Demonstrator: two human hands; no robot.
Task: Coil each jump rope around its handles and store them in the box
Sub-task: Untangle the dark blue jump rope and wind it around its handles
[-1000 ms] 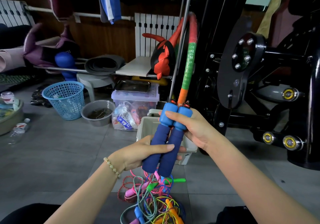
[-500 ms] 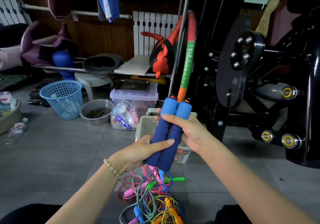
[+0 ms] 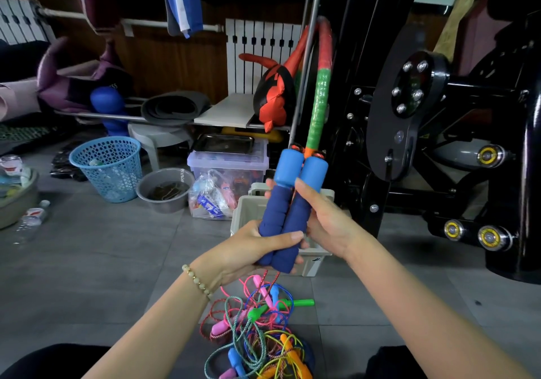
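Two blue foam jump rope handles (image 3: 288, 203) stand side by side, upright, in front of me. My left hand (image 3: 248, 251) grips their lower ends. My right hand (image 3: 325, 217) wraps around them from the right, a little higher. A thin red rope strand (image 3: 270, 286) hangs from the handles down toward the floor. Behind my hands sits the beige box (image 3: 248, 211), mostly hidden. On the floor near me lies a tangled pile of jump ropes (image 3: 257, 340) with pink, green, blue and orange handles.
A black exercise machine (image 3: 439, 132) fills the right side. A blue mesh basket (image 3: 109, 167), a grey bowl (image 3: 164, 188), a clear lidded bin (image 3: 231, 161) and a plastic bag stand on the tiled floor to the left of the box.
The handles and both hands have shifted slightly left and down in view. My right hand has slid a little lower on the handles. Both hands keep their hold.
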